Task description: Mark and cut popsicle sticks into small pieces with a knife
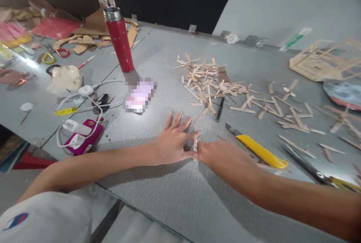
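Observation:
A short wooden craft stick (pixel 195 144) stands out pale against the grey tabletop (pixel 158 194). My left hand (pixel 175 139) grips it near both ends between thumb and index finger, with the other fingers spread on the table. My right hand (pixel 216 153) is closed, its fingertips pressed against the middle of the stick; whether something small is in those fingers is hidden. Right of it lies a yellow utility knife (pixel 258 149), its blade pointing up and left. Beyond my hands a loose pile of craft sticks (pixel 205 73) covers the table, with a thin black strip (pixel 220 108) in front.
Scissors (pixel 313 169) lie at the right, below a wooden stick frame (pixel 321 62). An uncapped red flask (pixel 120 41) stands behind a blurred-out phone (pixel 140 96). A magenta power box (pixel 86 137) with white cables, keys (pixel 103 100) and a tape roll (pixel 66 79) sit left.

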`<action>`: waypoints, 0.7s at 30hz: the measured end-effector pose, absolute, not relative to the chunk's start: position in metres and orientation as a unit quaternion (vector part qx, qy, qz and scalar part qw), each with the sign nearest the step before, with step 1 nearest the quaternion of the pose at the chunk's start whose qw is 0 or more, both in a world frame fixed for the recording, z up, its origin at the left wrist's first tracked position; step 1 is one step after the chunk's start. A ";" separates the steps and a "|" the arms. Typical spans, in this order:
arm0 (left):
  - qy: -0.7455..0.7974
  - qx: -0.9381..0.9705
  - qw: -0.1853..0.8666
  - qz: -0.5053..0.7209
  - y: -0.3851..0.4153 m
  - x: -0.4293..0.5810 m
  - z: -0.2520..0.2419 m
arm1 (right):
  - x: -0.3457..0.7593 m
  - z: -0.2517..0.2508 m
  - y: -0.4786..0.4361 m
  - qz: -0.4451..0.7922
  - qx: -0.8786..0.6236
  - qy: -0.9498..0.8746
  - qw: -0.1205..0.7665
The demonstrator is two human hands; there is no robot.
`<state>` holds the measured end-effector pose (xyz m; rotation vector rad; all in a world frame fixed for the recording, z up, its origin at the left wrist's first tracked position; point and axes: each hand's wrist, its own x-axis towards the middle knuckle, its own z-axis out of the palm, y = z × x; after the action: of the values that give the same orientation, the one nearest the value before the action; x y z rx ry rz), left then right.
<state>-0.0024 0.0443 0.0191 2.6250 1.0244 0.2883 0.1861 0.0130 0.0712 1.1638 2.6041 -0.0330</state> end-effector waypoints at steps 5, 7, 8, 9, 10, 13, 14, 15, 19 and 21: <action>0.357 0.916 0.133 0.127 0.038 -0.001 0.022 | 0.202 0.057 0.003 0.036 0.408 0.893 0.186; 0.370 0.908 0.135 0.143 0.037 -0.001 0.027 | 0.208 0.052 0.002 0.043 0.435 0.882 0.174; 0.381 0.902 0.140 0.146 0.036 -0.002 0.031 | 0.210 0.049 0.001 0.044 0.448 0.877 0.168; 0.394 0.895 0.148 0.148 0.035 -0.003 0.034 | 0.212 0.048 0.000 0.043 0.459 0.872 0.163; 0.405 0.888 0.158 0.150 0.035 -0.003 0.038 | 0.213 0.046 -0.001 0.040 0.470 0.867 0.162; 0.441 0.862 0.197 0.156 0.033 -0.003 0.050 | 0.213 0.047 -0.005 0.027 0.505 0.850 0.150; 0.449 0.851 0.221 0.160 0.031 -0.003 0.054 | 0.213 0.049 -0.006 0.027 0.515 0.845 0.140; 0.454 0.838 0.251 0.166 0.029 -0.002 0.057 | 0.213 0.050 -0.008 0.032 0.521 0.844 0.125; 0.462 0.794 0.359 0.168 0.021 0.001 0.066 | 0.213 0.053 -0.013 0.063 0.525 0.847 0.050; 0.492 0.794 0.319 0.162 0.017 0.002 0.066 | 0.214 0.052 -0.014 0.064 0.544 0.836 0.025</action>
<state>0.0022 0.0171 0.0657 2.0872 1.2945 0.4250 0.2143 -0.0139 0.0522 1.6831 2.5854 0.1990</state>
